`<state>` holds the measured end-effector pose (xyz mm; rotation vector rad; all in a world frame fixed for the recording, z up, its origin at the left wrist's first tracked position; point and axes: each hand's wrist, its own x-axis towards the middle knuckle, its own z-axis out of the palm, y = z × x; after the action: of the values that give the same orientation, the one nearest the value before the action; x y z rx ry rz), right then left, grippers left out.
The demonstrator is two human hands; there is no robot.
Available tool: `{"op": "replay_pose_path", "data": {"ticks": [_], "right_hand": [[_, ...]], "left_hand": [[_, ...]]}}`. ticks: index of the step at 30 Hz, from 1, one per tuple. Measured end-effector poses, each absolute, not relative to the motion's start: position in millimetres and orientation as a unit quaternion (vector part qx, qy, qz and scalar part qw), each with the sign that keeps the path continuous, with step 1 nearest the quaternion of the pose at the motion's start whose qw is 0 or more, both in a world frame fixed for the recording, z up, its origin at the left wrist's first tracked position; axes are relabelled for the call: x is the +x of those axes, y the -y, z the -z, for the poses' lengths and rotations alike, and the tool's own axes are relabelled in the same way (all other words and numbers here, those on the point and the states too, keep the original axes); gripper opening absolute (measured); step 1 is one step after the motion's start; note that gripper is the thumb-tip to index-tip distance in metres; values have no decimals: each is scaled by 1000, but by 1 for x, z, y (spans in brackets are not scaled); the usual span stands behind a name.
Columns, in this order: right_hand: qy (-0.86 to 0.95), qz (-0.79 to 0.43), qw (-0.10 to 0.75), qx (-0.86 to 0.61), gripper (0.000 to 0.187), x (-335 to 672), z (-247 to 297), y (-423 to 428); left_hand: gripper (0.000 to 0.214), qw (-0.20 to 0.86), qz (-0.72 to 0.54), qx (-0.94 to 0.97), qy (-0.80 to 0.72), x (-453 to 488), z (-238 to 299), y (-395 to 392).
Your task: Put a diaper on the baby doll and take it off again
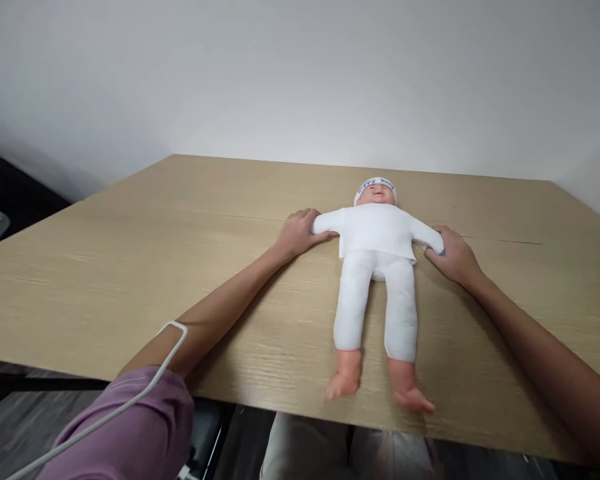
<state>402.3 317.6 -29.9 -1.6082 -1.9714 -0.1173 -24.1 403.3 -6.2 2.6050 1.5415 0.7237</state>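
Note:
A baby doll (377, 233) in a white top and white trousers lies on its back, its head away from me and its bare feet toward me. Around its head is a white headband (375, 185) with blue lettering. At the end of the doll's sleeve on the left, my left hand (303, 231) is closed, thumb beneath the sleeve. My right hand (453, 255) grips the other sleeve end, where a bit of blue shows by the fingers. Both doll arms are stretched out sideways. The doll's own hands are hidden by my grip.
The doll rests on a wood-grain table (130, 267), whose near edge runs just past its feet. A pale wall (300, 80) stands behind the table. A white cable (145, 393) crosses my left sleeve. Dark items lie beyond the left edge.

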Motion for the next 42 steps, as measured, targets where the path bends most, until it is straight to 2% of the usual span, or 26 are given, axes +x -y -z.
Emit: {"op": "replay_pose_path", "data": {"ticks": [4, 9, 18, 21, 25, 28, 31, 33, 35, 37, 39, 41, 42], "right_hand": [[720, 85, 301, -619, 46, 415, 34, -353], [702, 90, 320, -630, 58, 433, 47, -363], [660, 38, 368, -654, 67, 446, 57, -370], [613, 43, 376, -694, 65, 443, 56, -360], [573, 63, 385, -721, 58, 418, 46, -329], [590, 62, 417, -689, 55, 381, 21, -282], [631, 65, 485, -601, 45, 344, -3, -196], [634, 100, 522, -562, 42, 328, 3, -120], [658, 173, 544, -491, 40, 320, 32, -41], [716, 134, 529, -435, 36, 317, 78, 26], [701, 29, 500, -507, 29, 312, 127, 69], [550, -87, 483, -676, 16, 304, 166, 84], [461, -148, 478, -733, 31, 298, 180, 84]], "left_hand": [[61, -8, -285, 810, -513, -26, 14, -433], [51, 3, -279, 804, -525, -35, 23, -443], [56, 0, -283, 797, -534, -31, 20, -436], [58, -17, -316, 788, -528, -26, 18, -420], [40, 1, -406, 771, -490, -5, 5, -377], [33, 29, -475, 783, -402, 19, -16, -313], [37, 101, -517, 795, -301, 37, -28, -214], [31, 180, -506, 820, -199, 39, -17, -140], [9, 266, -405, 874, -34, 36, 9, -73], [19, 381, -254, 889, -12, 32, 43, -23], [24, 493, -261, 803, -209, 31, 75, 6], [33, 545, -304, 662, -415, 36, 102, 13], [39, 563, -304, 599, -481, 41, 112, 10]]}}
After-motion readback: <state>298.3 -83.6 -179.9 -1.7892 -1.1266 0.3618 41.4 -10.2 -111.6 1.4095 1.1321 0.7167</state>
